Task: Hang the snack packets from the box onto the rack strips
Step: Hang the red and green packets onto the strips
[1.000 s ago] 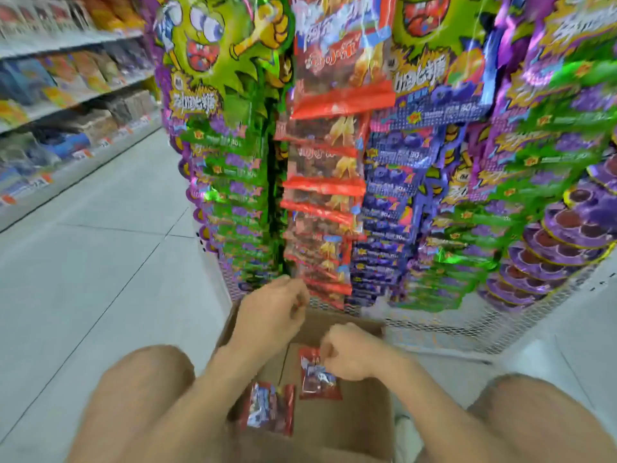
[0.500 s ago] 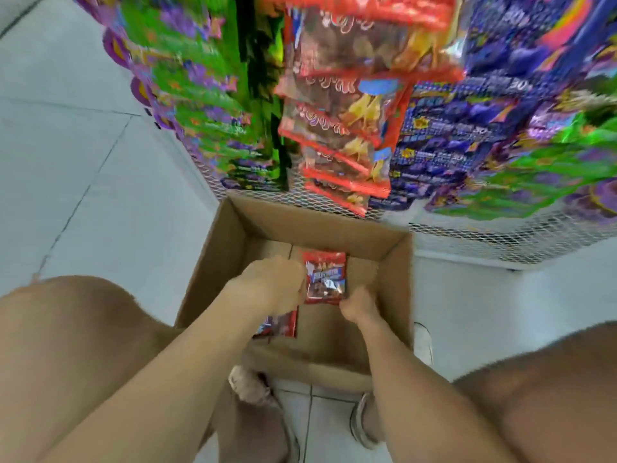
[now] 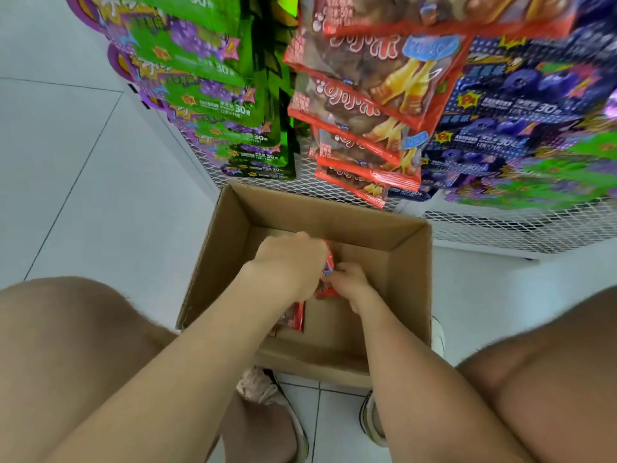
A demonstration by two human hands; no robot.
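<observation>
Red packet point(image 3: 329, 262) largely hidden by left hand point(image 3: 290, 262), second packet point(image 3: 295, 317) at 6 o'clock half covered by forearm point(image 3: 233, 312), hanging packets point(image 3: 367, 95) cropped at 12 o'clock

matt cardboard box point(image 3: 409, 262), glossy foil packets point(image 3: 377, 85), white wire-mesh rack point(image 3: 500, 228)

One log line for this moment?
step: pick | left hand, right hand: hold red snack packet | place: in cardboard box | hung: not yet

Left hand point(image 3: 291, 262), right hand point(image 3: 349, 283) hold packet point(image 3: 329, 261) (in box point(image 3: 410, 282)).
</observation>
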